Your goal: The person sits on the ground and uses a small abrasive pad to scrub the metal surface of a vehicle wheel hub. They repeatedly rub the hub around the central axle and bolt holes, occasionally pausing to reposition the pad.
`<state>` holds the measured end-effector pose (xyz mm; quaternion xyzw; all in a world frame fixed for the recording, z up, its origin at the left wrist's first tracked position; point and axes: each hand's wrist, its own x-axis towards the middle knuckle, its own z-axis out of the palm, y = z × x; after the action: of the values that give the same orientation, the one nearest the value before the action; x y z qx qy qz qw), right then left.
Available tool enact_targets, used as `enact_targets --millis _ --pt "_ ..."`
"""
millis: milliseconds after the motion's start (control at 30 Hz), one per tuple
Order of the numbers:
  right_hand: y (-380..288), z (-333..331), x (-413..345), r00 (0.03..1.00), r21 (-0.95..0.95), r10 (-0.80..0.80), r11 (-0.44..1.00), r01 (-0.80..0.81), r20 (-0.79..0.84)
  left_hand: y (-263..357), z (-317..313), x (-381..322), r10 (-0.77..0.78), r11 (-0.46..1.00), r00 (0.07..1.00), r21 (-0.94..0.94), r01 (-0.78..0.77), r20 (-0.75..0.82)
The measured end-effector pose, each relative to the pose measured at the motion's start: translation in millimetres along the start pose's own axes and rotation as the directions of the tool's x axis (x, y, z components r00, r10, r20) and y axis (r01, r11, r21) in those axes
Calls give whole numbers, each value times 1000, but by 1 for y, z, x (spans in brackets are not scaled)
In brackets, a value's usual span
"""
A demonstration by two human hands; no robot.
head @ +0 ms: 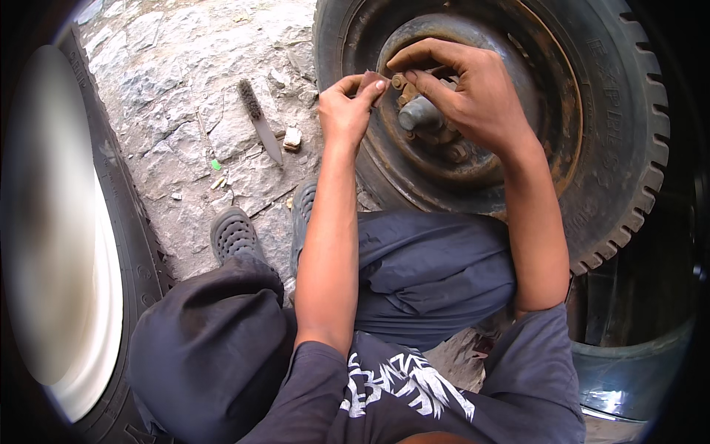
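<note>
My left hand [346, 108] pinches a small reddish-brown piece [373, 83], possibly folded sandpaper, between thumb and fingers. To its right, my right hand [471, 91] hovers before the wheel hub [421, 114], fingers curved and thumb apart from the index fingertip. I see nothing between those fingertips. Rusty wheel nuts [457, 152] ring the hub; my right hand hides some of them. The hub sits in a dark, rusted steel rim [560, 139] inside a worn black tire [604, 127] with raised lettering.
A wire brush [260, 122] lies on the rough stone ground [177, 94], beside a pale stone chunk [292, 139] and a green scrap [216, 165]. Another tire [130, 211] with a white rim [105, 333] stands at left. My clogs [236, 233] rest between the tires. A glossy dark curved panel [632, 383] is at lower right.
</note>
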<state>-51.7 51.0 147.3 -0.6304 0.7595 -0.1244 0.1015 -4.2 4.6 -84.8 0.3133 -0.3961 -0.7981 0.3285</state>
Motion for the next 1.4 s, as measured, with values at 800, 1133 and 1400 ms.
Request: enact_targets --millis 800,1133,1400 --pt "12 6 0 1000 44 -10 999 10 3 13 6 -12 508 814 844 225 -536 174" --pt "4 3 0 1000 23 9 1000 -9 9 2 19 -14 679 688 730 281 -669 76" --pt "9 2 -4 999 6 -12 1000 12 33 12 11 -6 561 723 797 334 -604 225"
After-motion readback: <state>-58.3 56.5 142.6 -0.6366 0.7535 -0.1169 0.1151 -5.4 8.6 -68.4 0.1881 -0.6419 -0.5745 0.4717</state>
